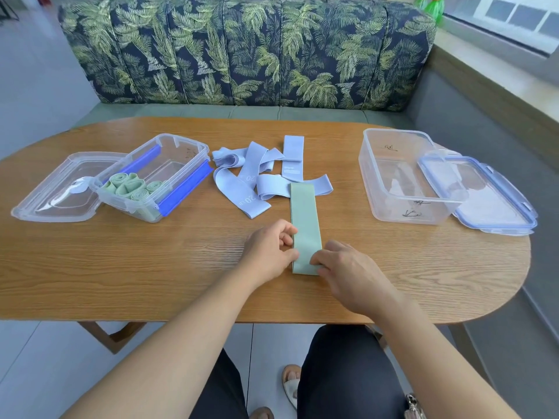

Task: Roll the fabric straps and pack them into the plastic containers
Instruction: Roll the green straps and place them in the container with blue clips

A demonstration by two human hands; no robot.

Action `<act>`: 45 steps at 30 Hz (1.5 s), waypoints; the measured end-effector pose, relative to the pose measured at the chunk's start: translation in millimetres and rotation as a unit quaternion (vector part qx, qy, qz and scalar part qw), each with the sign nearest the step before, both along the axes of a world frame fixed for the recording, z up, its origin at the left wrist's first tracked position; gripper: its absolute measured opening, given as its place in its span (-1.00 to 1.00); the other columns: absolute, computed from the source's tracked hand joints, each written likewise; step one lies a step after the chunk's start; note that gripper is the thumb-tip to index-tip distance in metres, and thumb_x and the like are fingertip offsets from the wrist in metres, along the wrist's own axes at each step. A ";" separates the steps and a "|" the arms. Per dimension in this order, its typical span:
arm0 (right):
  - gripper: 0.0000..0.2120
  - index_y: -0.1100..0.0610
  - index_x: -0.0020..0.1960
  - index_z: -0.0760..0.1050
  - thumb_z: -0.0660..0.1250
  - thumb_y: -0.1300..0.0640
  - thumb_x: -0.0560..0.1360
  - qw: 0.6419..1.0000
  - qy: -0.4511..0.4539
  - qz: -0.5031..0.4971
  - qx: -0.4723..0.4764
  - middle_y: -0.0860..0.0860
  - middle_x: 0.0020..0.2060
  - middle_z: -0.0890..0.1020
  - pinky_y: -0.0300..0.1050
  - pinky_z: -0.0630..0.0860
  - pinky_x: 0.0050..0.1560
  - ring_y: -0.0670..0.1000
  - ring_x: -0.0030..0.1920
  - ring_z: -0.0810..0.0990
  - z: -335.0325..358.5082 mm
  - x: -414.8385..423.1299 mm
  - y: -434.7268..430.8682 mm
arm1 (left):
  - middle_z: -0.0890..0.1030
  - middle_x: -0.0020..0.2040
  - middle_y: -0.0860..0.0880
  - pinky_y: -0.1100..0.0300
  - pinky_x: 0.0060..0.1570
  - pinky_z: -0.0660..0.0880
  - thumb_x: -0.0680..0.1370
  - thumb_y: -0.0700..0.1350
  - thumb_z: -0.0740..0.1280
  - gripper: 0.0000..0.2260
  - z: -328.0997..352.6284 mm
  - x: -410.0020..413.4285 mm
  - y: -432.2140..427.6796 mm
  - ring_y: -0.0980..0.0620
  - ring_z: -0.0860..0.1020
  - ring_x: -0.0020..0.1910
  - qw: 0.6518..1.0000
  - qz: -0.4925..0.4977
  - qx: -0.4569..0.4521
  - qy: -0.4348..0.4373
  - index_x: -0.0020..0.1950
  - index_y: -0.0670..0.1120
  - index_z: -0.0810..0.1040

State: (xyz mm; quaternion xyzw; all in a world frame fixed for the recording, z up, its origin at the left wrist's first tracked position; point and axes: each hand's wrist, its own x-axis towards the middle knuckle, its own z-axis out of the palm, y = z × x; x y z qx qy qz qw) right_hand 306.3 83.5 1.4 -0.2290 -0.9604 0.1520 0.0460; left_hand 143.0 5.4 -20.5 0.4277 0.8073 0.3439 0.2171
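Observation:
A green fabric strap (304,219) lies flat and straight on the wooden table (121,267), its far end over a pile of several light blue straps (257,173). My left hand (269,252) pinches the strap's left edge near its close end. My right hand (344,267) pinches the right edge of that same end. The left clear container (178,164) with blue clips holds several rolled green straps (131,187). The right clear container (393,176) has nothing in it.
A clear lid (54,192) lies left of the left container. A blue-rimmed lid (484,198) leans on the right container. A leaf-patterned sofa (248,52) stands behind the table. My knees are under the near table edge.

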 end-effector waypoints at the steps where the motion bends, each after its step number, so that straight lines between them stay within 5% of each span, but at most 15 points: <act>1: -0.76 0.04 0.20 0.52 0.12 0.12 0.64 1.000 0.001 0.000 -0.001 -0.07 -0.06 0.42 -0.10 0.45 -0.04 -0.01 0.05 0.45 -0.5 0.3 -0.6 | 0.55 -0.04 0.11 0.05 0.14 0.48 0.44 -0.14 0.44 -0.70 -1.1 -0.1 -1.2 0.08 0.50 -0.02 1.000 -0.003 0.000 0.011 0.13 0.07 0.51; 11: -0.74 0.03 0.22 0.53 0.12 0.09 0.64 0.999 0.021 -0.003 0.027 -0.02 0.04 0.45 -0.14 0.38 -0.12 0.03 0.14 0.43 -4.1 4.6 -4.0 | 0.44 0.11 0.15 0.25 0.23 0.33 0.55 -0.19 0.32 -0.78 -7.0 -1.4 -4.1 0.12 0.39 0.17 0.986 -0.108 0.035 0.123 0.10 0.04 0.67; 23: -0.76 0.03 0.13 0.53 0.30 0.25 0.51 0.996 0.045 0.000 0.072 -0.04 -0.06 0.56 -0.10 0.45 -0.11 0.07 0.00 0.52 -8.1 0.7 -5.3 | 0.53 0.06 0.07 0.10 0.12 0.46 0.51 -0.09 0.40 -0.82 -14.2 -9.0 -12.3 0.04 0.46 0.06 0.974 -0.095 0.089 0.184 0.08 0.04 0.69; 26: -0.79 0.04 -0.05 0.59 0.44 0.26 0.35 0.992 0.064 -0.008 0.107 -0.05 -0.24 0.54 -0.12 0.44 -0.32 0.07 -0.21 0.53 -13.9 0.3 -5.1 | 0.54 0.02 0.07 0.12 0.09 0.46 0.51 -0.09 0.40 -0.83 -16.4 -8.0 -13.1 0.05 0.44 0.02 0.974 -0.084 0.099 0.188 0.08 0.03 0.69; 30: -0.84 0.06 -0.04 0.59 0.42 0.13 0.38 0.991 0.072 0.007 0.114 -0.01 -0.19 0.55 -0.06 0.50 -0.26 0.09 -0.18 0.53 -17.1 1.5 -1.8 | 0.54 0.01 0.07 0.14 0.08 0.45 0.52 -0.10 0.40 -0.83 -17.4 -9.1 -14.0 0.06 0.43 0.02 0.974 -0.081 0.108 0.184 0.08 0.04 0.69; 39: -0.80 0.07 -0.14 0.65 0.48 0.30 0.30 0.985 0.084 0.004 0.150 0.01 -0.26 0.50 -0.17 0.27 -0.37 0.07 -0.28 0.49 -19.1 -9.0 6.6 | 0.47 0.10 0.12 0.21 0.23 0.35 0.57 -0.02 0.31 -0.80 -12.5 -13.4 -11.7 0.12 0.40 0.16 0.987 -0.087 0.047 0.127 0.14 0.07 0.66; 45: -0.77 0.14 0.06 0.60 0.33 0.29 0.43 0.989 0.091 -0.016 0.118 0.04 -0.16 0.54 -0.05 0.44 -0.29 0.13 -0.17 0.51 -25.5 -7.7 6.7 | 0.45 0.10 0.11 0.25 0.20 0.33 0.54 0.08 0.35 -0.78 -14.7 -10.4 -11.4 0.12 0.39 0.13 0.987 -0.070 0.050 0.134 0.12 0.08 0.67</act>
